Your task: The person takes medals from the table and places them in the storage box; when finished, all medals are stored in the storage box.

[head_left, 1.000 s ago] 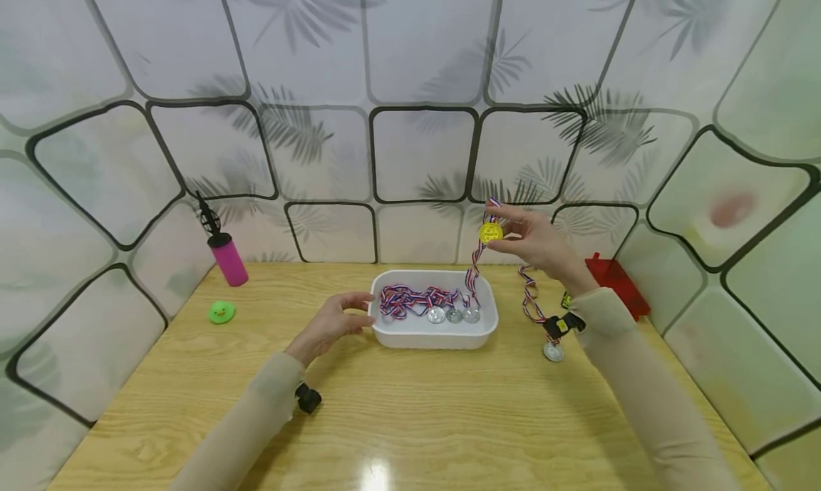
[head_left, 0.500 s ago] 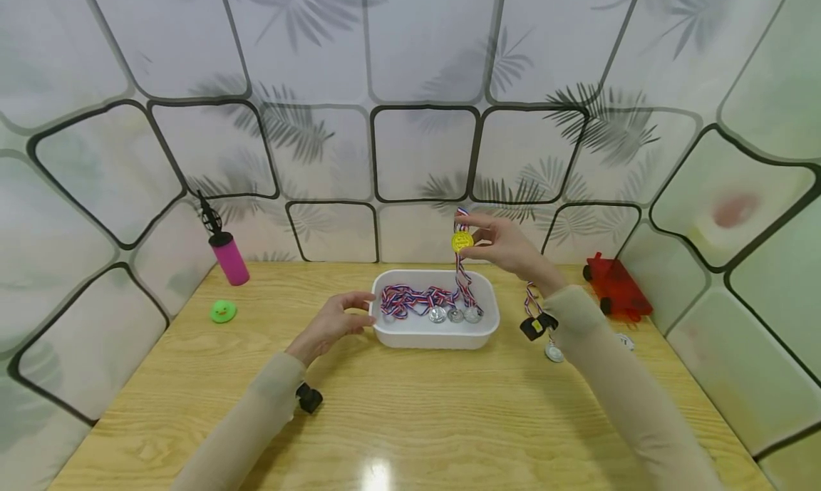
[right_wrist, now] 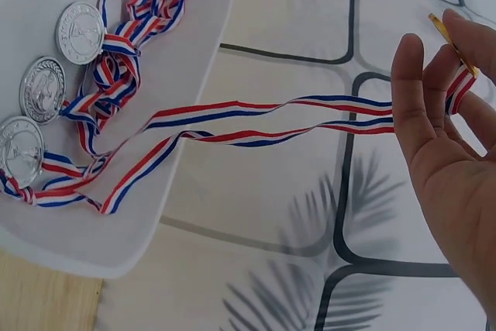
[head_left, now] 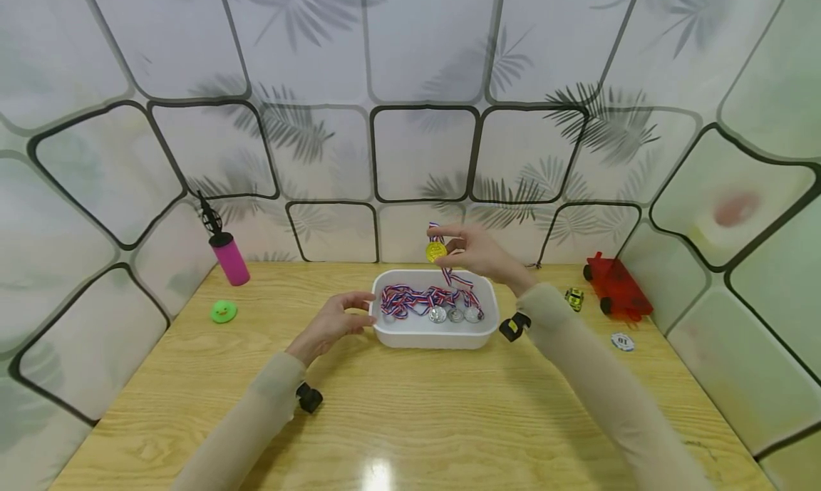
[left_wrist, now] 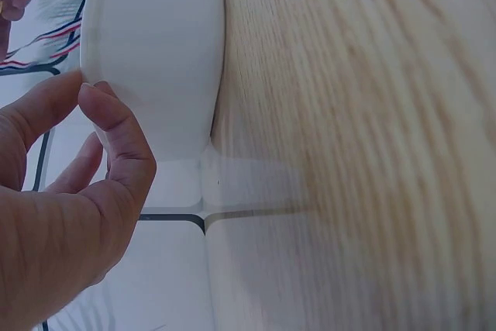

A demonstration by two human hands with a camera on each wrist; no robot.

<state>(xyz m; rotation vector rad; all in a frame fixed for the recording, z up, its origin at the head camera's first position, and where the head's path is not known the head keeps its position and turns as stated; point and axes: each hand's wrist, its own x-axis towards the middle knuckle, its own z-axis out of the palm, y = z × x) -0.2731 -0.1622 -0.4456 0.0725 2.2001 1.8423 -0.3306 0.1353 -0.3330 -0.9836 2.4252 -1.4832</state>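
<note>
My right hand point(head_left: 481, 252) pinches a gold medal point(head_left: 436, 251) above the white tub point(head_left: 430, 340). Its red, white and blue ribbon point(right_wrist: 271, 106) runs from between the fingers down into the tub, as the right wrist view shows. Inside lie silver medals point(right_wrist: 80, 32) in a row at the front right, beside a tangle of striped ribbons point(head_left: 400, 302). My left hand point(head_left: 333, 323) holds the tub's left end, fingertips and thumb at the rim point(left_wrist: 91, 44) in the left wrist view.
A pink hand pump point(head_left: 229, 259) and a green duck point(head_left: 223, 311) stand at the left. To the right are a red toy vehicle point(head_left: 617, 288), a yellow toy car point(head_left: 574, 299) and a round chip point(head_left: 622, 342). A patterned curtain point(head_left: 423, 156) borders the table.
My right hand has carried the gold medal left and lower, from the tub's right end to over its middle. A silver medal on the right is now hidden behind the sleeve. The left hand stays.
</note>
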